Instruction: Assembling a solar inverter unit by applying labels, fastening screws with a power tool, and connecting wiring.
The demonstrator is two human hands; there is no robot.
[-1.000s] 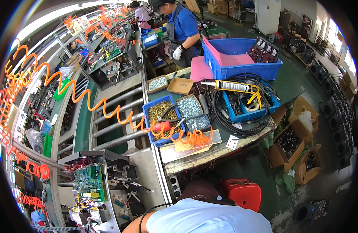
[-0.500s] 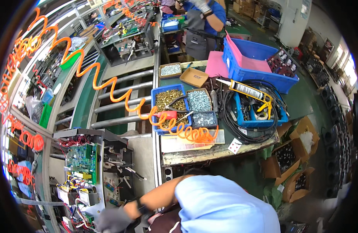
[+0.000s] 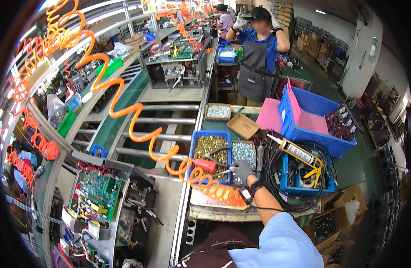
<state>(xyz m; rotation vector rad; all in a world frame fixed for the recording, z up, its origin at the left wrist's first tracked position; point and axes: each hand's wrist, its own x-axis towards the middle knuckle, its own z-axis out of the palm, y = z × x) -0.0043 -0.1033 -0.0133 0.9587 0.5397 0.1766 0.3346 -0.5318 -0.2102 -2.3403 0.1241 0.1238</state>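
My right hand, in a grey glove with a black band at the wrist, reaches over the small tray of washers. Its fingers are bent and drawn together; whatever they pinch is hidden. Just left of the fingertips, a thin metal rod and a red-handled tool lie across the blue bin of brass-coloured fasteners, with pliers on top. At the lower edge, a greyish patch beside the open metal chassis looks like my left hand, its fingers not discernible. Circuit boards and wiring show inside the chassis.
An orange coiled hose hangs across the rollers to the bench. Black cable loops around a blue tray holding a caulking gun. Behind stands a large blue crate. Across the bench, a person raises both gloved hands.
My right hand has moved from the chassis at lower left up to the fastener trays. The view has shifted, and the person opposite shows more fully, with both hands raised.
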